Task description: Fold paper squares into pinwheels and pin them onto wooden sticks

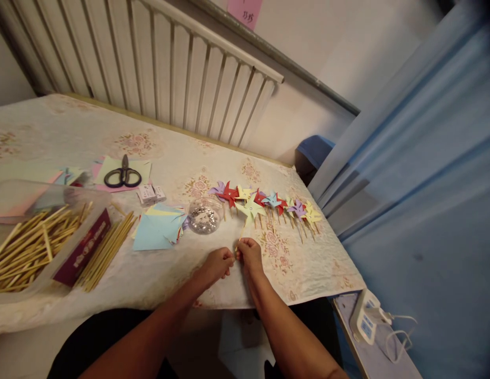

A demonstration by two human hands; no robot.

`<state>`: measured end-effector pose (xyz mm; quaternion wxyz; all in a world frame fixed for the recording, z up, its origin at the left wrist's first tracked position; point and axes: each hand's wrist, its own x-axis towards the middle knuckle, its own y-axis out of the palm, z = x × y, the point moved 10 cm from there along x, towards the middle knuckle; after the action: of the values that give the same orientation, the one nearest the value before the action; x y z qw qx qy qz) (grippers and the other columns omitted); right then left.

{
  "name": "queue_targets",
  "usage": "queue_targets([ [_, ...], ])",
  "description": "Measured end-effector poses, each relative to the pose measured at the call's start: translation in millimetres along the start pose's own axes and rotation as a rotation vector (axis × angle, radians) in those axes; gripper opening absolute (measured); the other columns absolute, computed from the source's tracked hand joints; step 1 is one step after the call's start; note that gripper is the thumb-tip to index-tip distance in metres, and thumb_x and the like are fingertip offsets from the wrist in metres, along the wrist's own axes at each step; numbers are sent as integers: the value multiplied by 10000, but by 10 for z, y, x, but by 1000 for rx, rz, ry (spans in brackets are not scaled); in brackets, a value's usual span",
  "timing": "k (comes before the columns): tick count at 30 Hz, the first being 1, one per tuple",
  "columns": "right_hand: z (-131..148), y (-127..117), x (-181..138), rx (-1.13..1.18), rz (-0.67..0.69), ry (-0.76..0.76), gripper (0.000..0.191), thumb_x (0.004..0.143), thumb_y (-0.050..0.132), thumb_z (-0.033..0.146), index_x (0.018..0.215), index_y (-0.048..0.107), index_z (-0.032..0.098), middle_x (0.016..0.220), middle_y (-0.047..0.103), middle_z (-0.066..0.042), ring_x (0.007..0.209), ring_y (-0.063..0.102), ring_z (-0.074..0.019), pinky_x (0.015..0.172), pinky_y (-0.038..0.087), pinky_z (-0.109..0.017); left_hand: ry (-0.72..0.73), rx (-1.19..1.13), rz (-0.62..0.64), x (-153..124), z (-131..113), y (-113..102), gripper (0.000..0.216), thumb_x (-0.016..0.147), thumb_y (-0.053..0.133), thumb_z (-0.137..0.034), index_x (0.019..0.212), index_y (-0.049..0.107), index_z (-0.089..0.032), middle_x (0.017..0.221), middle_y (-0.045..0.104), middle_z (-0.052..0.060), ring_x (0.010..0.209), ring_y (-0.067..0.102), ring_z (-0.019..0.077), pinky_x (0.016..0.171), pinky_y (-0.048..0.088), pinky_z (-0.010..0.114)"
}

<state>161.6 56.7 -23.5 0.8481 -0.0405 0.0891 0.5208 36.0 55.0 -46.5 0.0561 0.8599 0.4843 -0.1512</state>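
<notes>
My right hand (249, 255) is closed around the lower end of the thin stick of a pale green paper pinwheel (251, 209), whose head points away from me. Close beside it on the left, my left hand (220, 265) has its fingers curled together; whatever they may hold is too small to make out. Beyond the hands lies a row of finished paper pinwheels in red, purple, yellow and blue, among them a red pinwheel (230, 195) and a purple pinwheel (297, 209). A round clear dish (204, 217) of small shiny metal pieces sits left of them.
To the left are a stack of cut paper sheets (156, 231), small white boxes (150, 193), scissors (123, 173) on coloured paper, and a plastic bin (71, 196) of wooden sticks. More sticks (108, 250) lie beside it. A power strip (365, 316) stands at right, near a blue curtain (418, 200).
</notes>
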Motion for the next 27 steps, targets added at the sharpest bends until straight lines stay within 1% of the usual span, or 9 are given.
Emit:
queue_targets([
  [5, 149, 66, 246, -164, -56, -105, 80, 610, 585, 244, 668, 596, 189, 421, 503, 75, 392, 400, -96, 422, 292, -213, -2, 2, 3, 2, 3, 5, 8, 759, 528, -186, 755, 522, -181, 578, 532, -54, 457, 486, 87, 441, 342, 206],
  [10, 168, 200, 533, -307, -94, -105, 100, 623, 539, 236, 685, 607, 195, 448, 509, 73, 424, 445, -115, 442, 318, -221, 8, 14, 14, 31, 57, 33, 25, 778, 531, -203, 767, 530, -181, 600, 544, -42, 478, 506, 92, 446, 352, 200],
  [15, 266, 359, 757, -526, -114, -178, 112, 642, 507, 232, 648, 615, 203, 458, 532, 57, 451, 491, -129, 458, 350, -221, 17, 38, 18, 63, 110, 59, 55, 801, 516, -231, 771, 525, -186, 555, 526, -47, 468, 501, 104, 452, 353, 210],
  [20, 281, 403, 923, -595, -145, -215, 117, 623, 513, 200, 569, 616, 214, 447, 542, 42, 499, 522, -143, 495, 369, -223, 9, 39, 37, 70, 125, 70, 57, 802, 525, -221, 759, 524, -183, 518, 505, -58, 444, 477, 92, 442, 341, 199],
  [27, 261, 410, 1088, -677, -174, -233, 141, 578, 536, 121, 494, 591, 221, 430, 552, 15, 487, 530, -157, 507, 381, -248, 14, 36, 46, 26, 78, 57, 60, 793, 533, -225, 750, 530, -183, 522, 512, -52, 463, 494, 103, 444, 349, 203],
])
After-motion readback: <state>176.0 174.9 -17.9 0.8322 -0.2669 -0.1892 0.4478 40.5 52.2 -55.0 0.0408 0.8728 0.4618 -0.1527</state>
